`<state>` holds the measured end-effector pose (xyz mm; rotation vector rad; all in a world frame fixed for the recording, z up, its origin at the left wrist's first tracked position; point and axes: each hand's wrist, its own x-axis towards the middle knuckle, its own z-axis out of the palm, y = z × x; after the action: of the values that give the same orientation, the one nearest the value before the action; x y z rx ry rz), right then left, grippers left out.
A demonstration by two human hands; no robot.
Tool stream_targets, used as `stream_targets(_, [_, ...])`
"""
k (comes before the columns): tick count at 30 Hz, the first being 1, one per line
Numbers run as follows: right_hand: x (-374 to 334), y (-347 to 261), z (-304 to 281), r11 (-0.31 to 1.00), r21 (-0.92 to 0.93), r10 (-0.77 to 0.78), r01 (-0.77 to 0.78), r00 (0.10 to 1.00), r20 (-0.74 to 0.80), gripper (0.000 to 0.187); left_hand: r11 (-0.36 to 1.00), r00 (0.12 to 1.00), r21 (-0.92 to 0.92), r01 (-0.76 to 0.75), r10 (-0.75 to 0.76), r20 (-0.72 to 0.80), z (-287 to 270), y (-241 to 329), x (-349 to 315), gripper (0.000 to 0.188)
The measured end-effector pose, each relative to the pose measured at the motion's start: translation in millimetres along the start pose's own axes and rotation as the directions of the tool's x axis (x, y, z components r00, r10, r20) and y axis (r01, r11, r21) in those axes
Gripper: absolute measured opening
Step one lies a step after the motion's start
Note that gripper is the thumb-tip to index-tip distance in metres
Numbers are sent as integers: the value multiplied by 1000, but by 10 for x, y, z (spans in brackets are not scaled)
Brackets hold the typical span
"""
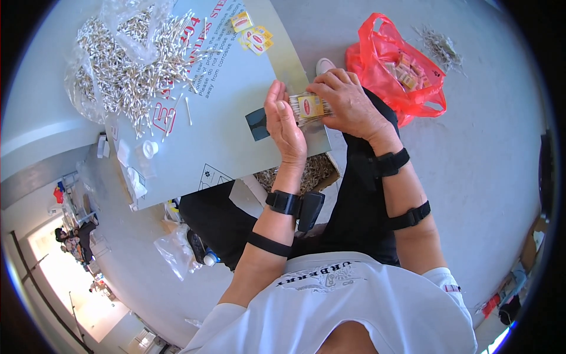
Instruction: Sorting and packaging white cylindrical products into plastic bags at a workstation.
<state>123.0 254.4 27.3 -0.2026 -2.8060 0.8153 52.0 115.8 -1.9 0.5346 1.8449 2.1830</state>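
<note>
Between my two hands, over the table's near right corner, is a flat pack of cotton swabs (pixel 311 107) with a yellow label around its middle. My right hand (pixel 354 109) grips the right end, its fingers bent over the top edge. On the other side my left hand (pixel 285 127) stands with fingers stretched and the palm turned toward the swab tips. Several yellow and white label cards (pixel 256 40) lie farther back on the table. A large heap of loose cotton swabs (pixel 112 65), partly under clear plastic, covers the far left.
The metal-topped table (pixel 218 147) bears a dark square patch (pixel 257 124) and a small white container (pixel 150 148). A red plastic bag (pixel 377 44) with packs inside sits right on the floor, near scattered swabs (pixel 441 48). Below the table edge, a cardboard box (pixel 335 172) holds swabs.
</note>
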Motion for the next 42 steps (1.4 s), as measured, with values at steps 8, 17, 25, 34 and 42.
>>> stream_targets(8, [116,-67,-47,978,-177,-103,112,993,60,49,1000,1000,-5,-3,3,4,-33,-10,15,59])
stream_targets(17, [109,-55,24,986,-127,-103,109,993,58,56,1000,1000,-21,-4,4,-11,-14,-16,12,60])
stream_targets(25, [191,-135,105,975,-145,-160,171,983,88,48,994,1000,-106,-5,3,-21,-3,-27,12,58])
stream_targets(34, [109,-89,113,964,-204,-187,169,980,-73,55,1000,1000,21,12,-11,-23,34,-1,-65,66])
stream_targets(42, [136,-26,148,959,-154,-246,238,969,-33,57,970,993,-231,76,-94,-70,251,52,-127,68])
